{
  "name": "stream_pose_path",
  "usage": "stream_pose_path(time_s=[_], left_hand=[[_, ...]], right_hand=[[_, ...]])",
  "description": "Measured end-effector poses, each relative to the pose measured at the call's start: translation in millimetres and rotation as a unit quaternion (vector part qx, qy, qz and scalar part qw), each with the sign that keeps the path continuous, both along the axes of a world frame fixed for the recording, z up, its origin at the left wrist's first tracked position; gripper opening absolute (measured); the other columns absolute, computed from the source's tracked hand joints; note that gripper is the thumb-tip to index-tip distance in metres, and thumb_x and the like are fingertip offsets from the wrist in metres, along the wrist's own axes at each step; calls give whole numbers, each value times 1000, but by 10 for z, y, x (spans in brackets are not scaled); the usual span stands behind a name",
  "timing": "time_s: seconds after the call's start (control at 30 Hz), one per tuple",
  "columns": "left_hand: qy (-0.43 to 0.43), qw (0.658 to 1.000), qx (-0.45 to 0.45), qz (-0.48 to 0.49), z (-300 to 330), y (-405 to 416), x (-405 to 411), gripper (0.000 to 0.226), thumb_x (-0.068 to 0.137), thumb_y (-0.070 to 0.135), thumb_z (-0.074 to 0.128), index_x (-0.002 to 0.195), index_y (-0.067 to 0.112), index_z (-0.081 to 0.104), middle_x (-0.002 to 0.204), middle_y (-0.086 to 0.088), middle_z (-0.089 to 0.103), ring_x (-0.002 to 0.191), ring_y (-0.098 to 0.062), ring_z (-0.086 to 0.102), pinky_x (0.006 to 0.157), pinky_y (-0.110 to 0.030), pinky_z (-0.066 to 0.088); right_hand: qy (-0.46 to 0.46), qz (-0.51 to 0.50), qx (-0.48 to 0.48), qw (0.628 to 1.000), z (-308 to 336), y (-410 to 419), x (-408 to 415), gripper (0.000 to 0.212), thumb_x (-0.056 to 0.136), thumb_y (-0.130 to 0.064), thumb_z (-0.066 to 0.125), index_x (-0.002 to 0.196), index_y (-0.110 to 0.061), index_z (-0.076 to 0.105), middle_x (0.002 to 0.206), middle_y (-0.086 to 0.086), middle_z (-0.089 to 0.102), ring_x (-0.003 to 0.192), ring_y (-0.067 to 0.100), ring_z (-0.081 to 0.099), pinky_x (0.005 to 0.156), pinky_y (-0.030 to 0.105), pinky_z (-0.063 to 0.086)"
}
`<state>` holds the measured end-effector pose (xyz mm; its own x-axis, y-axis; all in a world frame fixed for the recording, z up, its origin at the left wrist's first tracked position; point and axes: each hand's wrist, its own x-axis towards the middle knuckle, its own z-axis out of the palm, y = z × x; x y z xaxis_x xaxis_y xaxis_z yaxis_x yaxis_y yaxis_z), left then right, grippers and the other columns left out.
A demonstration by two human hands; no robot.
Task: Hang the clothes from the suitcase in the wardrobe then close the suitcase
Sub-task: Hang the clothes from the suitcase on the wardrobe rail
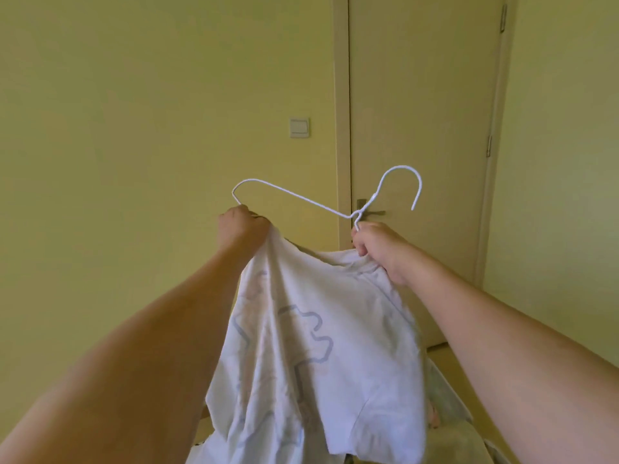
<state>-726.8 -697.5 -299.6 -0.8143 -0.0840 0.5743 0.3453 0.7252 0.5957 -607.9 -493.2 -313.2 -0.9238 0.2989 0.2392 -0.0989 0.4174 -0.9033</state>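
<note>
White cotton shirt [311, 346] hanging limp between both raised arms before the door [422, 105]: light, soft, likely sliding off wire. Left hand [243, 224] bunching cloth against one hanger [318, 200] end; right hand [376, 249] pinching collar at the neck. Gripping best there.

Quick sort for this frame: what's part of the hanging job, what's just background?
In the job:
- hanger, white wire, hook pointing right
- shirt, white, draped below the hanger
- left hand, grip on the shirt by the hanger's left end
- right hand, grip on the shirt under the hook

Background:
- door, shut
- door handle
- light switch
</note>
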Motion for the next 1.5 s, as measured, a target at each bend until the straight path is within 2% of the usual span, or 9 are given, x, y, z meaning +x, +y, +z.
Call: stream_pose_path(time_s=[0.17, 0.27, 0.37, 0.43, 0.6, 0.77, 0.97, 1.13, 1.5], left_hand=[[9, 1000, -19, -17, 151, 18, 107, 37, 56, 27, 33, 74, 3, 56, 73, -13, 57, 77, -35, 53, 61, -33, 42], [14, 998, -52, -32, 193, -78, 110, 33, 58, 27, 34, 69, 3, 53, 69, -11, 52, 72, -33, 48, 58, -32, 37], [21, 980, -197, -4, 254, -233, 25, 38, 76, 28, 32, 81, 3, 60, 91, -17, 64, 92, -36, 55, 85, -37, 43], [11, 953, -303, 24, 253, -332, -38, 41, 88, 24, 28, 100, 10, 64, 112, -10, 66, 114, -29, 53, 117, -45, 17], [36, 906, -419, -45, 121, -223, -59, 45, 95, 16, 32, 133, 26, 54, 141, 7, 49, 142, -13, 29, 121, -45, -5], [206, 877, -337, -273, 69, 263, 328, 28, 91, 15, 40, 102, 17, 66, 128, -8, 48, 126, -28, 39, 91, -35, 44], [28, 956, -193, -219, 129, 555, 290, 36, 95, 48, 41, 120, 21, 43, 112, -7, 57, 103, -29, 55, 85, -41, 45], [95, 950, -162, -250, 313, 897, 592, 35, 77, 41, 28, 56, 14, 34, 55, -3, 38, 58, -24, 36, 52, -32, 25], [-21, 871, -103, -479, 1032, 1977, 1690, 30, 84, 33, 44, 59, 17, 37, 58, -2, 36, 56, -21, 33, 57, -33, 25]], right_hand=[[68, 81, -155, 982, -9, -215, -34, 6, 88, -14, 52, 84, -16, 48, 56, 5, 41, 42, 18, 34, 51, 27, 39], [55, 144, -203, 967, -77, -172, -28, 20, 101, -41, 46, 102, -25, 58, 52, -5, 25, 40, 10, 18, 45, 20, 19], [23, 157, -142, 977, -116, -24, 23, 34, 104, -37, 40, 93, -13, 61, 49, -7, 19, 39, 8, 13, 44, 21, 10], [-39, 150, -54, 986, -136, 76, 73, 34, 104, -32, 42, 85, -9, 59, 45, -7, 21, 36, 9, 15, 43, 23, 14], [-187, 140, 117, 965, -53, 119, 94, 38, 102, -30, 47, 74, -10, 59, 45, -5, 23, 37, 12, 19, 41, 21, 23], [-81, 39, 100, 991, 90, 253, 153, 36, 98, -36, 53, 72, -15, 68, 50, -2, 28, 45, 16, 29, 57, 29, 33], [10, 21, 3, 1000, 300, 495, 455, 36, 101, -31, 49, 78, -7, 64, 44, -7, 26, 44, 13, 26, 56, 27, 39], [-29, -11, -19, 999, 556, 715, 797, 36, 102, -31, 46, 79, -6, 61, 42, -7, 23, 43, 14, 22, 51, 26, 35], [-69, -229, 22, 971, 1443, 1001, 2258, 38, 105, -5, 26, 76, -6, 50, 32, -6, 26, 31, 11, 19, 47, 24, 32]])
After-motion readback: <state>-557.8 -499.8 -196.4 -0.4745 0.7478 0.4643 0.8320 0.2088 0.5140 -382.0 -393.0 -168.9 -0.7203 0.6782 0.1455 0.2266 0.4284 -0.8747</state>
